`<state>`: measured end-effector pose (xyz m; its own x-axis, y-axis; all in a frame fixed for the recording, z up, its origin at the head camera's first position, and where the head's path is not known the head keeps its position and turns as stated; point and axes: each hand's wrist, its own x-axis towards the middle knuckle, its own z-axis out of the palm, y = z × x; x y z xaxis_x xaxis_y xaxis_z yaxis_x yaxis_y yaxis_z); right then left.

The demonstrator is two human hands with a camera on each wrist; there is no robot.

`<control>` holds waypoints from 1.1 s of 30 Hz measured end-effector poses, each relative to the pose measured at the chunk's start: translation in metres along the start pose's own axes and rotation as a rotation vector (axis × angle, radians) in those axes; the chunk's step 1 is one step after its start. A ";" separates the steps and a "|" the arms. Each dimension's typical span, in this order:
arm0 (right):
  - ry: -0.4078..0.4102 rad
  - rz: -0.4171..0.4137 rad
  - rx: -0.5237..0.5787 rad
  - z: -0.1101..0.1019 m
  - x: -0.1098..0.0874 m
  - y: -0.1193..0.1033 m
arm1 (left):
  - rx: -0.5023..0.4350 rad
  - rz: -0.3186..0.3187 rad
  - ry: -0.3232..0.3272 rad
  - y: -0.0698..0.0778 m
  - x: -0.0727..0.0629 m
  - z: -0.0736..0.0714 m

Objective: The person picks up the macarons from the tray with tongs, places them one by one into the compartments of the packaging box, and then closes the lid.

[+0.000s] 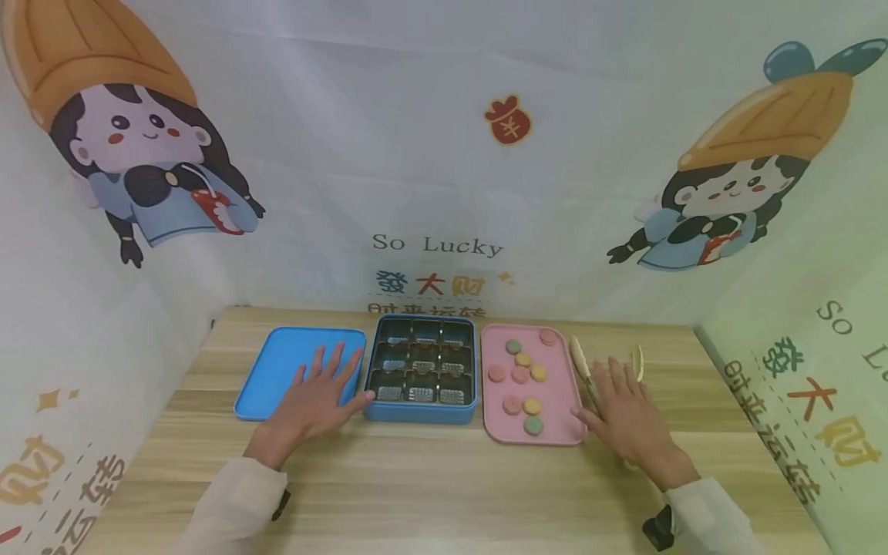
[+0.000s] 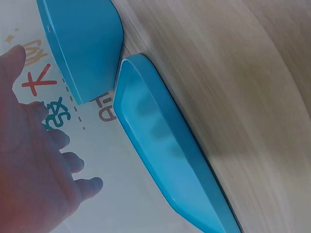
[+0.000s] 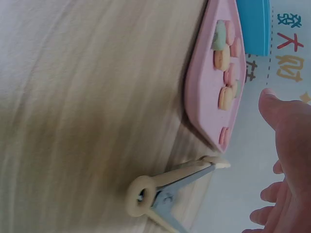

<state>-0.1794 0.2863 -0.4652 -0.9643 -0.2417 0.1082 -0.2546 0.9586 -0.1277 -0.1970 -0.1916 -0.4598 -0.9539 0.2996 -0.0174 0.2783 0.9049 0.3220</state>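
Note:
My left hand (image 1: 315, 397), fingers spread, hovers over the blue lid (image 1: 267, 385), which lies with its rim up. Its thumb tip overlaps the corner of the blue box (image 1: 419, 413) in the head view. Inside that box sits a dark tray (image 1: 423, 356) with several square compartments, none holding anything. To the right, macarons (image 1: 520, 375) in pink, yellow and green lie on a pink tray (image 1: 496, 428). My right hand (image 1: 634, 420), fingers extended, is above a pair of cream-and-grey tongs (image 3: 167, 191), hiding much of them in the head view. The tongs' arms are spread apart.
Everything stands on a wood-grain table (image 1: 416, 493). A white printed cloth (image 1: 430, 154) hangs behind it and along both sides. The lid, box and tray stand in a row near the back edge, with the tongs to their right.

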 end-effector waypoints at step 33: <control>-0.007 0.443 0.257 0.032 -0.010 0.023 | -0.412 -0.146 0.104 0.007 0.019 0.028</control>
<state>-0.1780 0.3061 -0.5005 -0.9840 0.1773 -0.0173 0.1694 0.9013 -0.3987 -0.2103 -0.1708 -0.4843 -0.9920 0.1265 -0.0024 0.0919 0.7333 0.6737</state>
